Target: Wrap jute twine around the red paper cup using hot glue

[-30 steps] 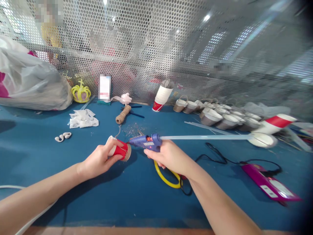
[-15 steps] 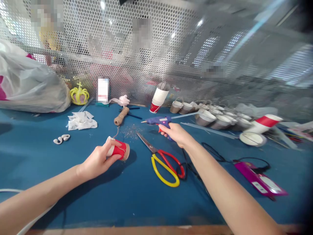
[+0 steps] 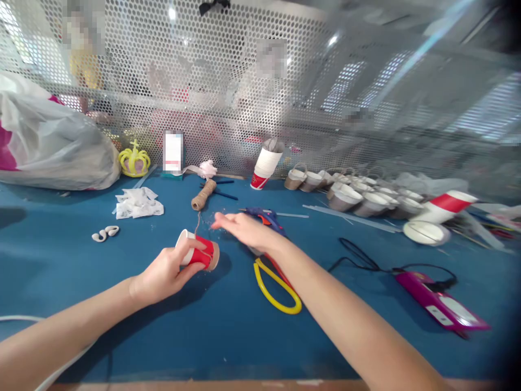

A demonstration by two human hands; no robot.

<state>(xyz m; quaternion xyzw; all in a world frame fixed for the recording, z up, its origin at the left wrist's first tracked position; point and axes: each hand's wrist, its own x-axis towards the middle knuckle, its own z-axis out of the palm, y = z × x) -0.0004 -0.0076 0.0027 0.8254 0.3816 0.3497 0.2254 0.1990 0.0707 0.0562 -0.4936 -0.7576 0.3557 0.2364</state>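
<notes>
My left hand [image 3: 169, 271] is closed around a red and white paper cup [image 3: 208, 254] tipped on its side. Brown twine circles the cup's base, and a strand runs up to the twine roll [image 3: 203, 194] behind it. My right hand [image 3: 244, 229] reaches in from the right, holding nothing, its fingers stretched toward the cup but apart from it. Just behind that hand, a blue glue gun [image 3: 256, 213] lies on the table, partly hidden. Under my right wrist are scissors [image 3: 280, 293] with yellow and red handles; their blades are mostly covered.
Several twine-wrapped cups [image 3: 344, 196] stand at the back right, near a stack of paper cups [image 3: 266, 163]. A purple power strip [image 3: 442, 304] with a black cord lies right. Crumpled white tissue [image 3: 138, 203], a yellow crown [image 3: 134, 160] and a plastic bag [image 3: 61, 141] are left.
My right hand has let go of the glue gun, leaving it on the table, and moved left toward the cup. The left hand keeps its hold on the cup.
</notes>
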